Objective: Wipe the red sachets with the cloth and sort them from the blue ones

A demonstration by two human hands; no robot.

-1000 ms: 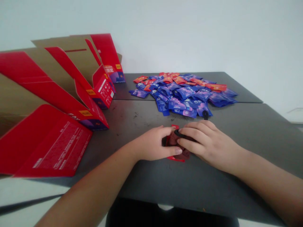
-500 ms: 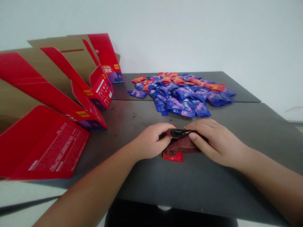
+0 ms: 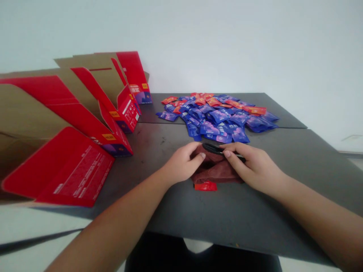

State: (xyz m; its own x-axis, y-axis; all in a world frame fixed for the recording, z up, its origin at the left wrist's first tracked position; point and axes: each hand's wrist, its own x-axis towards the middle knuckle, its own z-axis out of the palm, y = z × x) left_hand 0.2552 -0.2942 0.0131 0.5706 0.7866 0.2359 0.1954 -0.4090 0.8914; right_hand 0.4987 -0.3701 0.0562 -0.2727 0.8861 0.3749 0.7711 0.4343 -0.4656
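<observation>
A dark red cloth (image 3: 215,170) lies bunched on the dark table (image 3: 221,215) in front of me. My left hand (image 3: 181,163) pinches its left upper edge with closed fingers. My right hand (image 3: 252,165) presses on its right side, and a thin black object (image 3: 213,149) shows at those fingertips; I cannot make out what it is. A small red packet (image 3: 206,186) pokes out from under the cloth's near edge.
A heap of several blue and red packets (image 3: 219,118) lies behind the hands. Folded red-and-brown cardboard boxes (image 3: 70,124) stand and lie along the left side. A white wall rises behind the table.
The cloth has spread out wider and both hands have shifted slightly away from me over it. The red packet now shows more at the near edge.
</observation>
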